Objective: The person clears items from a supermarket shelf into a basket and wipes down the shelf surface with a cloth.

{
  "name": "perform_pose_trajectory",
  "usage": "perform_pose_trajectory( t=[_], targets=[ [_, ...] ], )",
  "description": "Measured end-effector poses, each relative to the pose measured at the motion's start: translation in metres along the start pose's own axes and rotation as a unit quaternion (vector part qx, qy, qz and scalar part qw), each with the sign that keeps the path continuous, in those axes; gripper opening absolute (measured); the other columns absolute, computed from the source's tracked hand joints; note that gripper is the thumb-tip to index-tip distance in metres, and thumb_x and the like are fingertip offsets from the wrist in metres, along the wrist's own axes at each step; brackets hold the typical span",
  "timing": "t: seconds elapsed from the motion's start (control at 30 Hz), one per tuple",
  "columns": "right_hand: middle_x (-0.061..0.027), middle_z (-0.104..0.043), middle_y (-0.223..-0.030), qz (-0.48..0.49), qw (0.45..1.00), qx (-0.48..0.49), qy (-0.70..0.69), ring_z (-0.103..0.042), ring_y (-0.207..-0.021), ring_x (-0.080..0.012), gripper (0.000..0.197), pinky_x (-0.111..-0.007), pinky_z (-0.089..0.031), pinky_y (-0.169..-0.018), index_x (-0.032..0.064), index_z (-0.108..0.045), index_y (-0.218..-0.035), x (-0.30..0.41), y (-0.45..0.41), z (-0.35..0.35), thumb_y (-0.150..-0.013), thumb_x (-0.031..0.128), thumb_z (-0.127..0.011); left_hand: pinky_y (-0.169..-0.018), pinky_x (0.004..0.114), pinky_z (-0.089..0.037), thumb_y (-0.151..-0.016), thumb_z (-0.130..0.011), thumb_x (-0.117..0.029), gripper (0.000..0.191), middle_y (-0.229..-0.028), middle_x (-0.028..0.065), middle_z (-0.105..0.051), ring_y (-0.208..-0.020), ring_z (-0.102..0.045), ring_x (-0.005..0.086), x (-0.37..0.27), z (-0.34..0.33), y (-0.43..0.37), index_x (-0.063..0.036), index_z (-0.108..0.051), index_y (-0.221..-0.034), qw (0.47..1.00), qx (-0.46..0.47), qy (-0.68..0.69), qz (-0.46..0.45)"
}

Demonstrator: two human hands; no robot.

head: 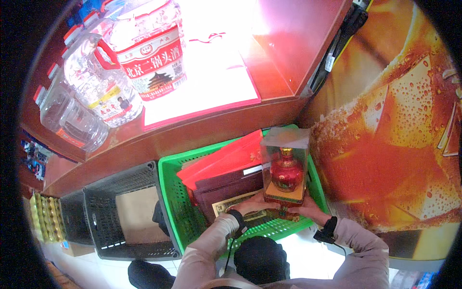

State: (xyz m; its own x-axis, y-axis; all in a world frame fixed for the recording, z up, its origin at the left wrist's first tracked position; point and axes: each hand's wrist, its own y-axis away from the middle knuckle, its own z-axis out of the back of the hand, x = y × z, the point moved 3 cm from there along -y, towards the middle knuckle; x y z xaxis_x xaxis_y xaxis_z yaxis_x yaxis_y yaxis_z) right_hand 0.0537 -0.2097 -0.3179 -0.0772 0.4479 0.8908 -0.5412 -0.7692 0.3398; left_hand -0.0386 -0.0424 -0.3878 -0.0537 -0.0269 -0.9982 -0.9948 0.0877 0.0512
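A clear display box (285, 144) with a red, gold-capped liquor bottle (287, 173) inside stands upright at the right end of a green plastic basket (173, 224). My left hand (258, 205) grips the red base of the box on its left side, and my right hand (311, 209) grips it on the right. The fingertips are partly hidden by the base. Red paper bags or folders (223, 159) and dark maroon ones (227, 188) lie in the basket, left of the box. A yellowish printed carton or sheet (231, 203) is beneath my left hand.
Black plastic baskets (104, 216) stand to the left, one with a cardboard piece (139, 215) inside. Ahead, a brown wooden shelf (187, 126) carries large clear plastic jugs (148, 54). A printed orange panel (361, 173) borders the right. Stacked egg-shaped yellow goods (47, 216) are far left.
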Motion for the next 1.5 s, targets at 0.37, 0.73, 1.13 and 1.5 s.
perform_pose_trajectory(
  t=[0.37, 0.73, 1.13, 1.5],
  targets=[
    [-0.0111, -0.041, -0.132, -0.025, 0.992, -0.116, -0.046, -0.039, -0.123, -0.0221, 0.092, -0.036, -0.033, -0.105, 0.0055, -0.017, -0.137, -0.003, 0.015, -0.011, -0.066, 0.002, -0.077, -0.105, 0.033, -0.031, -0.08, -0.07, -0.027, 0.089, -0.142, 0.0154, -0.032, -0.127, -0.035, 0.024, -0.053, 0.009, 0.03, -0.008, -0.012, -0.145, 0.993, 0.006, -0.099, 0.066],
    [-0.0143, -0.041, -0.132, 0.009, 0.993, -0.113, 0.023, -0.04, -0.123, -0.0252, 0.091, -0.036, -0.032, -0.104, 0.0028, -0.018, -0.138, 0.018, 0.018, -0.012, -0.066, 0.005, -0.074, -0.095, 0.033, -0.043, -0.085, -0.064, -0.029, 0.088, -0.138, 0.0207, -0.038, -0.116, -0.05, 0.0244, -0.027, 0.034, 0.06, -0.0082, -0.004, -0.146, 0.987, -0.027, 0.036, 0.152],
    [-0.0208, -0.029, -0.143, 0.213, 0.962, -0.14, -0.095, -0.029, -0.134, -0.0284, 0.074, -0.042, -0.023, -0.109, 0.0011, -0.023, -0.14, 0.261, -0.03, -0.023, -0.078, 0.007, -0.064, -0.086, 0.03, -0.048, -0.083, -0.06, -0.006, 0.038, -0.112, 0.0141, -0.062, -0.099, -0.062, 0.0207, -0.278, 0.168, 0.165, -0.0032, -0.054, -0.121, 0.856, -0.351, -0.362, -0.113],
    [-0.0292, -0.034, -0.137, 0.222, 0.933, -0.265, 0.097, -0.024, -0.134, -0.0381, 0.084, -0.046, -0.018, -0.11, -0.0047, -0.024, -0.137, 0.307, -0.165, -0.057, -0.072, 0.024, -0.067, -0.098, 0.044, -0.037, -0.075, -0.07, -0.017, 0.064, -0.13, 0.021, -0.047, -0.119, -0.045, 0.0361, -0.498, 0.232, 0.12, -0.0106, -0.043, -0.133, 0.542, -0.363, -0.726, -0.216]
  ],
)
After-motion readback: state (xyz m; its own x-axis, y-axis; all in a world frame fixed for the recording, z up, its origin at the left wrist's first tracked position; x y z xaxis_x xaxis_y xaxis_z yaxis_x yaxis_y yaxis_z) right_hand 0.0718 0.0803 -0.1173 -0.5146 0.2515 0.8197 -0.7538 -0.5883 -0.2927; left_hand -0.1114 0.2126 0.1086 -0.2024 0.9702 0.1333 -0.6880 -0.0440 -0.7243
